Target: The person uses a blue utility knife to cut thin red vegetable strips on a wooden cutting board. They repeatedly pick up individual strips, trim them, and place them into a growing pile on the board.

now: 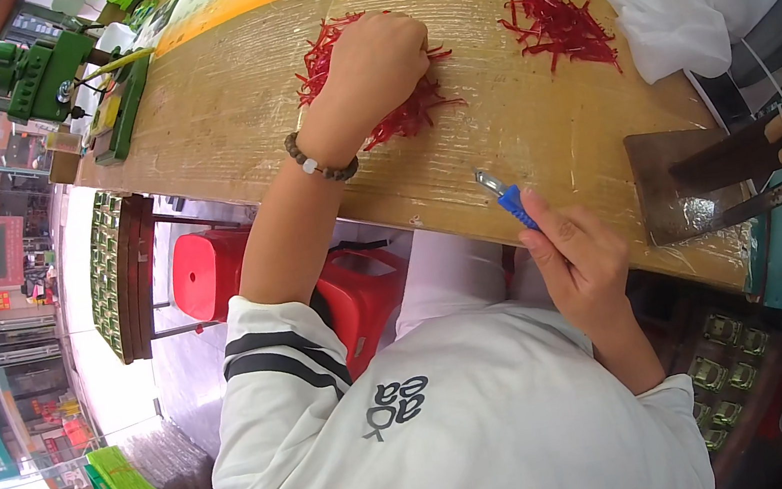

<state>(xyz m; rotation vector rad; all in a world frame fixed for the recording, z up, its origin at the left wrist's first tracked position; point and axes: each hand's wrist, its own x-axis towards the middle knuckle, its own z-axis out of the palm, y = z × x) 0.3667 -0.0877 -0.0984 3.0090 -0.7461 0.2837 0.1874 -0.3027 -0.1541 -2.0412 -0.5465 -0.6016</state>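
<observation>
Wrapped in clear film, the tan worktop [221,118] is seen to carry two heaps of red shreds, the nearer heap [412,115] being pressed under the closed left hand [379,59] and the second heap [560,22] lying well apart toward the right. A small blue-handled tool [505,195] is held pinched in the right hand [581,262] near the worktop's near edge. Its long axis is set on a slant, with the metal tip pointed up and to the left toward the covered heap, to which the left hand is the nearer.
</observation>
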